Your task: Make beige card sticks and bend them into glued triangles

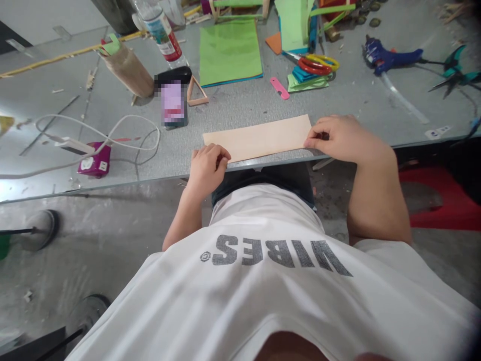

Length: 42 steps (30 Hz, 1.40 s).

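Note:
A long pale strip (263, 139), thin like wood veneer or card, lies near the table's front edge. My left hand (208, 165) grips its left end, thumb and fingers pinched together at the lower corner. At the right end, my right hand (336, 138) pinches the strip between thumb and curled fingers. Beyond the strip are a pink folding cutter (279, 88) and scissors (314, 65) with red and yellow handles, resting by small stacks of green and blue paper (308, 84). A small wooden triangle frame (197, 92) stands left of these.
Green sheets (231, 52) lie at the back. A blue glue gun (393, 54) and pliers (456, 75) are on the right. Leftward are a phone (174, 103), a bottle (161, 32), a brown cup (128, 69), and a purple plug adapter (95, 159) with a white cable.

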### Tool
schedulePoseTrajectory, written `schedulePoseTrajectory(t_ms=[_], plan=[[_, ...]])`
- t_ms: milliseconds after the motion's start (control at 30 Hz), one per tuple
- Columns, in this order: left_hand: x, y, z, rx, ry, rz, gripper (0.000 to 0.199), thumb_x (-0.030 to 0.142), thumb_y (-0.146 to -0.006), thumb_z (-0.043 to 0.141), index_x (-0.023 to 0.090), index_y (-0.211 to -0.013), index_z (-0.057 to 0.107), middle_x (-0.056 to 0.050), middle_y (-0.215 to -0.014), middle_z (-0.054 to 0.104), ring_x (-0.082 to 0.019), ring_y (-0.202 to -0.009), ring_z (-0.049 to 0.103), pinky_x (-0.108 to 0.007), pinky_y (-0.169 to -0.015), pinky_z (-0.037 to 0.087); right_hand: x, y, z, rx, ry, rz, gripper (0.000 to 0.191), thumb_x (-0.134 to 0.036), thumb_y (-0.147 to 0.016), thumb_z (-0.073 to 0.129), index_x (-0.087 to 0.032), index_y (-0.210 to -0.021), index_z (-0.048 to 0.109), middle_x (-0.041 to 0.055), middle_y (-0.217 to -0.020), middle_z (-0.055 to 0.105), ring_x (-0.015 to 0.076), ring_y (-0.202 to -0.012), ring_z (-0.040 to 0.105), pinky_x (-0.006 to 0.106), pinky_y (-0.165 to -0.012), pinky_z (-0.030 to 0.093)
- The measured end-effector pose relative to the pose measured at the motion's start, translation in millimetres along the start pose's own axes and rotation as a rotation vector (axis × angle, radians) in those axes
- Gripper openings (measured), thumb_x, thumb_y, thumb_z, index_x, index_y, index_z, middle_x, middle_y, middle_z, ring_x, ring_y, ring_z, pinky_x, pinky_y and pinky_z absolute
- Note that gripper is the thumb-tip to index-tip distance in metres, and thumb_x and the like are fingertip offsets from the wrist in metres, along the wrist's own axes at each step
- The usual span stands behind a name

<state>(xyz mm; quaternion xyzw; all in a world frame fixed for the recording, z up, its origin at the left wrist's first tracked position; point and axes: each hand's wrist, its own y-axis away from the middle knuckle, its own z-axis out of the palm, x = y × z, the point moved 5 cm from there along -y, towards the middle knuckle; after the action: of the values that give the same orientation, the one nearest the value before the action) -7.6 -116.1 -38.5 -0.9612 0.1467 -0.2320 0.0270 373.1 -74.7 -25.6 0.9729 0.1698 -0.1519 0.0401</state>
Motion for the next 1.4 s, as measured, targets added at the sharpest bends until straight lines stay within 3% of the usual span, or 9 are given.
schedulePoseTrajectory(t_ms=[300,533,667,833,1000,1067,1200,1300,1400], plan=[[1,0,-0.8,0.001,0.002,-0.009,0.015,0.019,-0.110,0.060,0.029,-0.107,0.070,-0.009,-0.114,0.081,-0.033,-0.118,0.075,-0.054,-0.111,0.050,4,3,-4,0.007,0.072,0.060,0.052,-0.073,-0.115,0.066,-0.031,-0.101,0.093,0.0114,-0.105,0.090,0.0378,-0.097,0.078,0.053,-0.087,0.057],[-1,4,-3.9,-0.005,-0.006,-0.024,0.021,0.017,-0.111,0.059,0.030,-0.112,0.075,-0.011,-0.122,0.078,-0.035,-0.120,0.071,-0.056,-0.113,0.048,-1,14,-13,0.006,0.103,0.270,0.030,-0.049,-0.112,0.079,-0.025,-0.093,0.081,0.0123,-0.101,0.085,0.0292,-0.084,0.065,0.047,-0.079,0.044],[-8,12,-7.6,0.038,-0.038,-0.071,0.029,0.014,-0.112,0.055,0.032,-0.115,0.079,-0.012,-0.127,0.077,-0.038,-0.129,0.068,-0.058,-0.114,0.046,1,20,-14,0.066,0.033,0.222,0.040,-0.050,-0.116,0.078,-0.026,-0.086,0.070,0.0159,-0.100,0.082,0.0291,-0.087,0.063,0.048,-0.082,0.042],[-12,20,-8.1,0.053,-0.033,-0.083,0.043,0.006,-0.106,0.054,0.034,-0.121,0.082,-0.012,-0.131,0.077,-0.037,-0.132,0.069,-0.058,-0.114,0.046,-4,22,-12,0.128,-0.063,0.184,0.016,-0.019,-0.097,0.081,-0.026,-0.106,0.070,0.0156,-0.116,0.082,0.0322,-0.104,0.071,0.047,-0.091,0.050],[-11,20,-5.7,0.075,-0.049,-0.096,0.044,0.004,-0.102,0.055,0.034,-0.120,0.082,-0.011,-0.129,0.076,-0.037,-0.130,0.069,-0.056,-0.110,0.046,-61,30,-12,0.267,0.215,0.182,0.035,-0.025,-0.115,0.059,-0.019,-0.140,0.083,0.0283,-0.149,0.078,0.0503,-0.144,0.069,0.065,-0.121,0.046],[-12,20,-4.7,0.082,-0.052,-0.106,0.044,0.004,-0.101,0.056,0.034,-0.119,0.082,-0.011,-0.128,0.076,-0.037,-0.128,0.068,-0.055,-0.109,0.046,-98,32,-3,0.300,0.236,0.130,0.046,-0.018,-0.116,0.049,-0.018,-0.144,0.086,0.0261,-0.154,0.078,0.0498,-0.147,0.070,0.068,-0.125,0.046],[-13,19,-4.0,0.091,-0.055,-0.103,0.040,0.006,-0.103,0.056,0.033,-0.117,0.082,-0.011,-0.128,0.076,-0.037,-0.127,0.068,-0.055,-0.110,0.045,-173,24,45,0.178,0.081,-0.218,0.063,-0.021,-0.120,0.043,-0.031,-0.170,0.079,0.0147,-0.167,0.079,0.0421,-0.156,0.071,0.065,-0.139,0.045],[-12,19,-4.4,0.075,-0.065,-0.095,0.036,0.009,-0.105,0.057,0.032,-0.117,0.082,-0.011,-0.130,0.077,-0.038,-0.128,0.069,-0.056,-0.111,0.046,-208,14,85,0.056,0.002,-0.445,0.068,-0.027,-0.123,0.041,-0.017,-0.187,0.064,0.0179,-0.187,0.065,0.0411,-0.175,0.060,0.060,-0.147,0.045],[-11,19,-5.7,0.070,-0.075,-0.090,0.036,0.010,-0.106,0.055,0.031,-0.118,0.082,-0.012,-0.130,0.078,-0.038,-0.129,0.069,-0.057,-0.112,0.047,-218,7,107,0.031,-0.014,-0.481,0.070,-0.037,-0.126,0.043,-0.012,-0.189,0.060,0.0193,-0.193,0.055,0.0443,-0.184,0.050,0.067,-0.149,0.044]])
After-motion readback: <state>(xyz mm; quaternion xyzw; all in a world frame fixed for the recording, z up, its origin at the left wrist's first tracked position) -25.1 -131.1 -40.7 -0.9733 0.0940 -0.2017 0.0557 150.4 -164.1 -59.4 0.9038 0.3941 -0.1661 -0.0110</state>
